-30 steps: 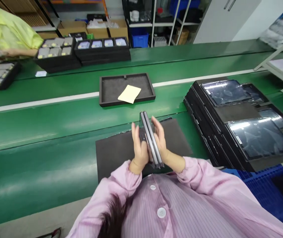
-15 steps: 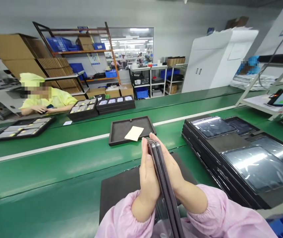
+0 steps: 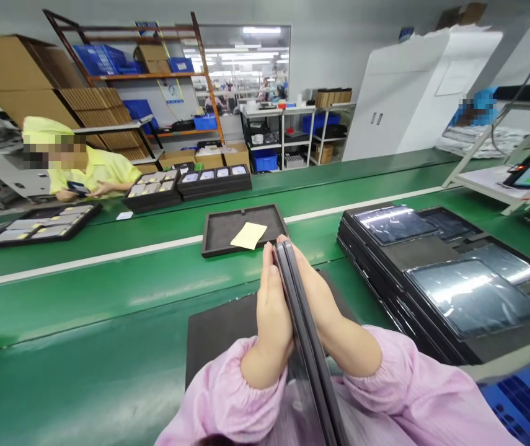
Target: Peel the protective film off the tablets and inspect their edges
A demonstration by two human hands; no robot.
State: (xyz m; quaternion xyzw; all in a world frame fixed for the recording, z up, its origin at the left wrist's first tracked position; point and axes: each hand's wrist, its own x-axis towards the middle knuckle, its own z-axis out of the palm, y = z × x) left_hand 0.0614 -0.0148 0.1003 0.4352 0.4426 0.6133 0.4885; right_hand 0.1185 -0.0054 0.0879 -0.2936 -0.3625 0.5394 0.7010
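left fingers [image 3: 267,279], right fingers [image 3: 310,275] straight, pressed flat, clasping two slim devices [image 3: 308,341] on edge.

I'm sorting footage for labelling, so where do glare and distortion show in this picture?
Head view: strong glare whitens part of the front screen at right; head view: the held tablets show dark edges without strong glare; head view: wide-angle distortion seems to tilt the white cabinet.

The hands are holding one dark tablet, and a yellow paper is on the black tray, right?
Not one: the head view shows two dark tablets between the left hand and right hand. The yellow paper is on the black tray.
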